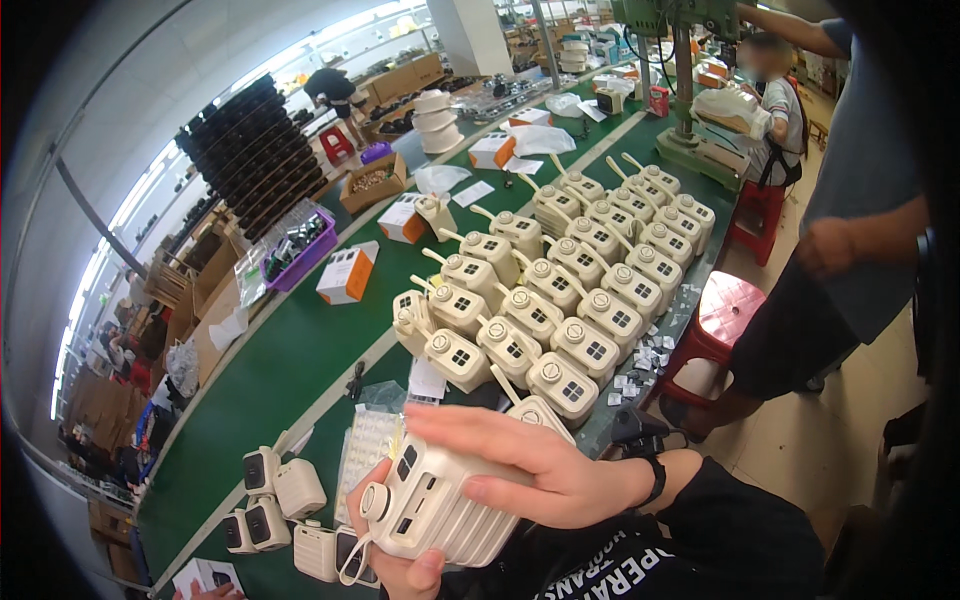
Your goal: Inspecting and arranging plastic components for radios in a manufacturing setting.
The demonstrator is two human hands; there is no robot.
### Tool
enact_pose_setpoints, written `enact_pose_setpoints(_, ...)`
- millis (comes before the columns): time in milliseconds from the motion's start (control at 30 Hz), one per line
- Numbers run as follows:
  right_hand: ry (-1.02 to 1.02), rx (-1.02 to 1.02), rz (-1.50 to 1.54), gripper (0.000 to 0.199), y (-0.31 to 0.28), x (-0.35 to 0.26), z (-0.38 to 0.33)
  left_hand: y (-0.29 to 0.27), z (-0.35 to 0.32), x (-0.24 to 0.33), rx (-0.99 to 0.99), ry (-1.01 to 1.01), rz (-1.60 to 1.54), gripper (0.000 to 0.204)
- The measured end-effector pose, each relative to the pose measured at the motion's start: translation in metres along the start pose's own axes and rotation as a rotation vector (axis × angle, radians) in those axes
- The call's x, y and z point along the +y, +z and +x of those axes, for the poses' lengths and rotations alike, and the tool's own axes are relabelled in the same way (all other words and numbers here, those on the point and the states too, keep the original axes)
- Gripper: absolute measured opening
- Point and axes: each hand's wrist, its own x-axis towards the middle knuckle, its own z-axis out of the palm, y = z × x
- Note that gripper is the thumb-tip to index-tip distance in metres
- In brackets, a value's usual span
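Observation:
A cream box-shaped device [455,530] with ribbed sides, a round knob, port slots, a dark button panel and a strap loop is tilted in front of me. My left hand [405,570] is closed around its lower end by the knob, thumb on the near side. Across its upper face lie the long, straight fingers of my right hand [540,470], the thumb against the side with the slots. What the right fingertips touch is hidden. Just behind the device is a sheet of clear, square stickers [368,445], partly covered by my left fingers.
Rows of similar cream devices [580,300] stand on the green table [300,375]; several more [300,490] lie at left. Small square pieces [650,360] litter the right edge. Orange-and-white boxes [347,275], a drill press [690,130], a red stool [728,310] and co-workers surround the table.

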Motion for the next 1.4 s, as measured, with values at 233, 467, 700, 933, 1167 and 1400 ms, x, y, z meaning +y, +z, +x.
enact_pose_setpoints(233,0.073,0.077,0.042,0.022,-0.001,0.01,0.002,0.009,0.001,-0.002,0.035,0.029,0.087,0.089)
enact_pose_setpoints(467,0.288,0.138,0.208,0.015,0.002,0.015,-0.001,0.01,0.001,-0.004,0.034,-0.044,0.073,0.087)
enact_pose_setpoints(700,0.19,-0.011,0.241,0.027,-0.004,0.013,-0.005,0.003,0.002,-0.007,0.02,-0.14,-0.058,0.086)
enact_pose_setpoints(933,0.155,0.02,0.179,0.024,-0.001,0.01,-0.011,0.0,-0.001,-0.014,-0.039,-0.094,0.017,0.089)
enact_pose_setpoints(1167,0.273,0.105,0.258,0.02,-0.004,0.02,-0.007,0.003,-0.001,-0.019,-0.042,-0.115,-0.025,0.088)
enact_pose_setpoints(1400,0.309,0.147,0.478,0.032,0.001,0.016,-0.013,0.005,-0.002,-0.019,0.014,-0.141,0.016,0.09)
